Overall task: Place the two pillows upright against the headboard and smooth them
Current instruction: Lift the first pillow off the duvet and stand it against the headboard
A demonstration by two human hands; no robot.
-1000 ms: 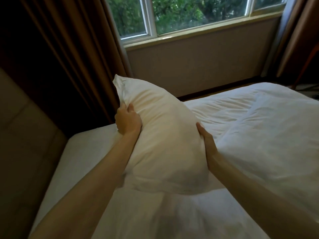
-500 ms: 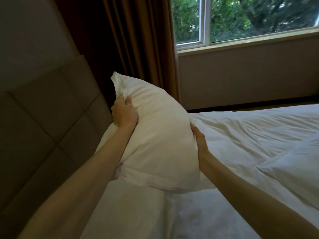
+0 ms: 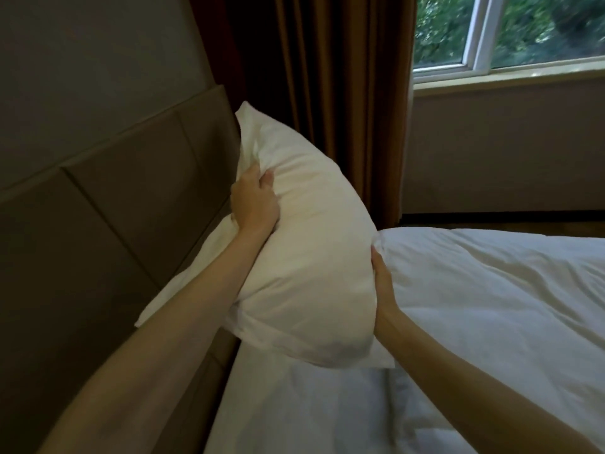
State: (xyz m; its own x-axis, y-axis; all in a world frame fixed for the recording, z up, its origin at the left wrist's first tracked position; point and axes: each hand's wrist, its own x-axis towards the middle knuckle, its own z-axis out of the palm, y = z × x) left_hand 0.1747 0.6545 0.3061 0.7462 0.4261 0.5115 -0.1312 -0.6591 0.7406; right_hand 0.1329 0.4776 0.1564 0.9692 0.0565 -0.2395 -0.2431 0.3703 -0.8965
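Note:
A plump white pillow [image 3: 314, 244] is held tilted in the air above the head end of the bed, its upper corner near the padded brown headboard [image 3: 108, 204]. My left hand [image 3: 253, 199] grips the pillow's left side near the top, fingers dug into the fabric. My right hand [image 3: 381, 276] presses flat on its right edge, the fingers hidden behind it. No second pillow is clearly visible.
The white sheet [image 3: 294, 411] covers the mattress below the pillow. A rumpled white duvet [image 3: 491, 290] lies to the right. Brown curtains [image 3: 343, 93] hang behind the bed corner, with a window [image 3: 510, 31] and a beige wall [image 3: 504, 152] at the right.
The pillow has been carried left toward the headboard, and my view has turned left with it. Both hands keep the same hold.

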